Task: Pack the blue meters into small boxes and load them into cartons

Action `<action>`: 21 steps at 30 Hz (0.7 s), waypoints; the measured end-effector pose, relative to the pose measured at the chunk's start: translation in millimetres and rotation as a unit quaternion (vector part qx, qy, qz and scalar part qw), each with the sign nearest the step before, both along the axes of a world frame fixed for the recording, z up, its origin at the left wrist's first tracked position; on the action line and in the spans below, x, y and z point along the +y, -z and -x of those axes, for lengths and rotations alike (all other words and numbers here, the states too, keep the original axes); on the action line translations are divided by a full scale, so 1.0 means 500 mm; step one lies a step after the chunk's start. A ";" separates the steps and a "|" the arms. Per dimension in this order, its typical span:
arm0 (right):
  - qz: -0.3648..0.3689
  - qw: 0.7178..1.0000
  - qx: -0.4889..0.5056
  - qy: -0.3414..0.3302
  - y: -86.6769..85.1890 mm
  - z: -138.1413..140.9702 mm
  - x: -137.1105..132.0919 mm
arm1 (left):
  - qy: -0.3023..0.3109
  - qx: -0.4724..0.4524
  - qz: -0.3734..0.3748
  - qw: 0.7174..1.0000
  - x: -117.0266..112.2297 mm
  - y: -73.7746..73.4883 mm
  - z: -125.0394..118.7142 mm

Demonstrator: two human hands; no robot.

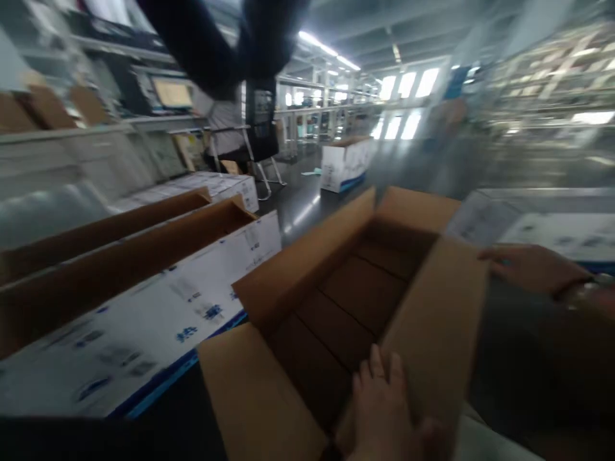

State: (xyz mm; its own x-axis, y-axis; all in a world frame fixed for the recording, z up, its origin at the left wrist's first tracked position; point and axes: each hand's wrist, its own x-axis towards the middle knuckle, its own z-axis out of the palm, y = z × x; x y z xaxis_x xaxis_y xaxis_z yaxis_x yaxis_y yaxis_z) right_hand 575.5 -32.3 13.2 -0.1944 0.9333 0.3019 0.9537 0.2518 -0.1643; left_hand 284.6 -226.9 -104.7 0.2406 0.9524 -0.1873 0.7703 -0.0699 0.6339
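In front of me stands a cardboard carton (269, 390) with its flaps up and spread outward. Several flat brown pieces (362, 288), parted by dark seams, lie side by side inside; the interior is dim. My left hand (382, 406) rests on the near part of the right-hand flap (432, 314), fingers stretched toward the inside and slightly apart. At the far outer corner of that same flap, my right hand (528, 266) has its fingers closed on the edge, somewhat blurred. Something like a watch or bracelet (583, 288) circles the right wrist.
Long white printed cartons (192, 307) with open tops stand at left. Another white carton (346, 165) is on the floor ahead, and one (567, 230) lies at right. Beyond are a chair (259, 128), a bench with a monitor (172, 93), and a blurred dark shape (230, 51) overhead.
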 end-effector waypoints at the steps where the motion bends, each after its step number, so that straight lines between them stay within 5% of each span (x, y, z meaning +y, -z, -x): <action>1: 0.041 0.998 -0.034 0.021 -0.038 -0.004 -0.049 | 0.009 0.010 -0.006 1.000 -0.004 -0.005 0.002; 6: 0.048 0.971 -0.133 0.191 -0.167 -0.033 -0.254 | 0.031 0.118 -0.136 0.983 -0.020 -0.041 0.031; 10: 0.028 0.954 -0.156 0.255 -0.213 -0.052 -0.362 | 0.056 0.156 -0.210 0.964 -0.018 -0.054 0.043; 13: 0.050 0.953 -0.147 0.259 -0.225 -0.047 -0.394 | 0.068 0.181 -0.236 0.952 -0.018 -0.057 0.041; 17: 0.139 0.940 -0.121 0.287 -0.159 -0.049 -0.392 | 0.070 0.198 -0.262 0.942 -0.013 -0.057 0.038; 21: 0.308 0.872 -0.084 0.372 0.016 -0.104 -0.395 | 0.055 0.189 -0.283 0.939 -0.017 -0.052 0.042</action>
State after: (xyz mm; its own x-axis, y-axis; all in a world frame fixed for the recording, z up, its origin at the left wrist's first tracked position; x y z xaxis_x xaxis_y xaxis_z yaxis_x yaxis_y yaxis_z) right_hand 627.4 -230.0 5.1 0.5403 0.7952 -0.2750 0.8392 -0.5332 0.1069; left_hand 263.5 -235.6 -78.6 0.3616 0.8985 0.2488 0.9013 -0.4052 0.1535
